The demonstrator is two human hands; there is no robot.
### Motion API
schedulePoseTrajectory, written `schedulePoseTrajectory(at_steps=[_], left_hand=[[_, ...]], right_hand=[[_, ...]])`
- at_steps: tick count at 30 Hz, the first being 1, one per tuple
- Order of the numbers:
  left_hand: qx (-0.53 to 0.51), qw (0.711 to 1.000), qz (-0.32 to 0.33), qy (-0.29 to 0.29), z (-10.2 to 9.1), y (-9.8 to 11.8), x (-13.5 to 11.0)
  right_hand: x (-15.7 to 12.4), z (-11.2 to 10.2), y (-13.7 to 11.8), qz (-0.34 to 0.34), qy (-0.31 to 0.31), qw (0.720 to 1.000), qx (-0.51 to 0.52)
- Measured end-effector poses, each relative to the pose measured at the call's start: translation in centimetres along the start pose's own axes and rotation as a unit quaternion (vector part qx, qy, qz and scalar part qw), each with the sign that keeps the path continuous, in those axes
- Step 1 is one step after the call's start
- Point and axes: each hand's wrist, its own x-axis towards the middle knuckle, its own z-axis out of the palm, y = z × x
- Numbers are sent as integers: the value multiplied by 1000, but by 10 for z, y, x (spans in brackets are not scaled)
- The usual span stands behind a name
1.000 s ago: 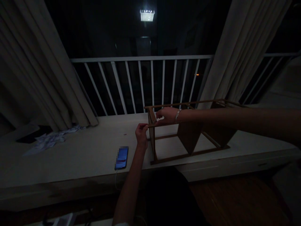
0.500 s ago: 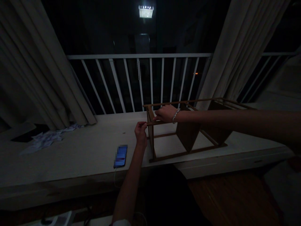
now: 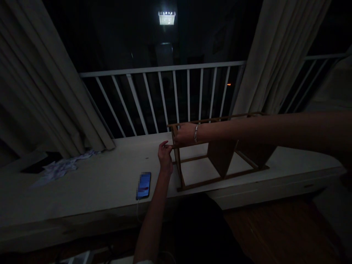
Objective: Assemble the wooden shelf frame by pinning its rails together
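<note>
A brown wooden shelf rack (image 3: pixel 200 181) lies on its side on the white ledge, its slatless end toward the left. My left hand (image 3: pixel 165 159) is at that end, thumb and fingers curled about the tip of the upper front rail, with one finger lifted. My right hand (image 3: pixel 185 134), with a silver bracelet on its wrist, is closed at the same rail just inside the end. Its fingertips are hidden behind the hand, so anything small in them cannot be seen.
A lit phone (image 3: pixel 144 186) with a white cable lies on the ledge (image 3: pixel 110 190) left of my left arm. Crumpled papers (image 3: pixel 62 167) lie farther left. A white railing (image 3: pixel 162 68) stands behind, between curtains (image 3: pixel 264 62). My dark-clothed leg (image 3: pixel 203 227) is below the rack.
My right hand has shifted slightly left and down toward the rack's end, its forearm now higher in view. A finger of my left hand has lifted from its pinch. The view has tilted slightly.
</note>
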Motion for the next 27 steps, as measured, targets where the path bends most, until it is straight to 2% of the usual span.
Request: schedulePoseTrajectory(at_steps=[10,18,23,27], left_hand=[[-13,1000,-8,11,-2,-5,5],[-23,1000,-4,7,-1,-5,5],[10,1000,-10,-24,-1,2,6],[41,999,-4,-25,0,5,3]], right_hand=[[5,-1,-6,36,1,999,-4],[-2,1,-10,21,17,1000,-13],[2,6,-9,-1,23,999,-48],[6,12,-11,-12,42,996,-82]])
